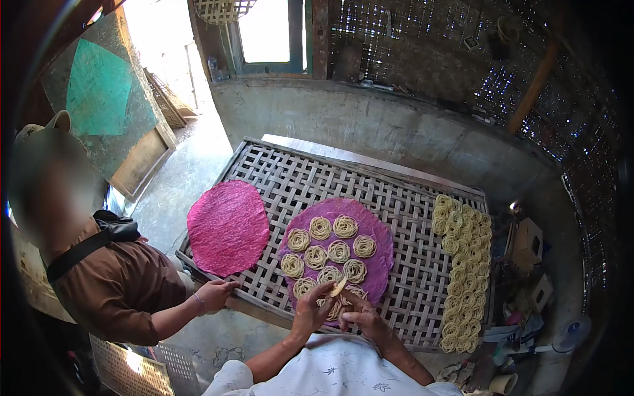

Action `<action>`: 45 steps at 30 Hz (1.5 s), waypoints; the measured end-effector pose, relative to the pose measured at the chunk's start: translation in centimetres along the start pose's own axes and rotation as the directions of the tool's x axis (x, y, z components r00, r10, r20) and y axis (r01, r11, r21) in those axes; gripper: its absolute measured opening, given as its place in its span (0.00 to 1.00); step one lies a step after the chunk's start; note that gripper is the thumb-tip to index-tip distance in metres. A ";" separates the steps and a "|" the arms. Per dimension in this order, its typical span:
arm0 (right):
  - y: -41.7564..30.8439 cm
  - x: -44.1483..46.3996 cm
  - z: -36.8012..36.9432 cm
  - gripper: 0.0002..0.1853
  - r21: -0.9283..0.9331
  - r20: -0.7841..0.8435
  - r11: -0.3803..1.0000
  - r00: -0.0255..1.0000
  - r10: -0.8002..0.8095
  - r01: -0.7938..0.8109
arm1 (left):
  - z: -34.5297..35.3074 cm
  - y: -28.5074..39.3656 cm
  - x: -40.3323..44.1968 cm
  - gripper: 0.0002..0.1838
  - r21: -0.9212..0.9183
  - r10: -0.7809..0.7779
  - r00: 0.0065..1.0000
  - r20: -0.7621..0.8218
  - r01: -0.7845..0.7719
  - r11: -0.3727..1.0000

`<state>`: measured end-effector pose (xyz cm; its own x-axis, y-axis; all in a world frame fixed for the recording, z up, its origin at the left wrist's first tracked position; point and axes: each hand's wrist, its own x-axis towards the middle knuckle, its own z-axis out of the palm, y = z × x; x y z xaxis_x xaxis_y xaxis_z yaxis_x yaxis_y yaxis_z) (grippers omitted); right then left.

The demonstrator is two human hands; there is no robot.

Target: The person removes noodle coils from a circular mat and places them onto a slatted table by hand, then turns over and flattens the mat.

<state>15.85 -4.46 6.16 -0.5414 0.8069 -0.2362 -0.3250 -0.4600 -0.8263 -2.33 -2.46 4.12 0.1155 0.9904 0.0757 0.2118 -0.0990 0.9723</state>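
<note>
Both hands are close together over the near edge of a round purple sheet (378,228). My left hand (312,310) has its fingers closed on a small yellow piece (338,287). Beside it, my right hand (363,317) reaches toward the same piece with bent fingers; whether it grips anything is unclear. Coiled noodle nests (339,251) lie in rows on the purple sheet, and the nearest ones are partly hidden by my hands. The sheet rests on a woven bamboo rack (413,264).
A round pink sheet (228,228) lies on the rack's left. Many noodle nests (465,277) fill its right end. Another person (112,284) stands at the left, one hand on the rack's edge. Boxes (526,244) and a fan (571,333) are at the right.
</note>
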 end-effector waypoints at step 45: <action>3.7 1.5 -1.9 0.11 0.005 -0.512 0.976 0.839 -0.184 0.217 | 1.4 -3.0 -0.6 0.21 -0.207 -0.216 0.962 0.167 0.249 0.946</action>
<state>15.33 -4.26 1.71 0.0024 0.9514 -0.3079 -0.4390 -0.2757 -0.8552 -1.65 -2.86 0.83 0.2275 0.9580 -0.1745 0.0278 0.1727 0.9846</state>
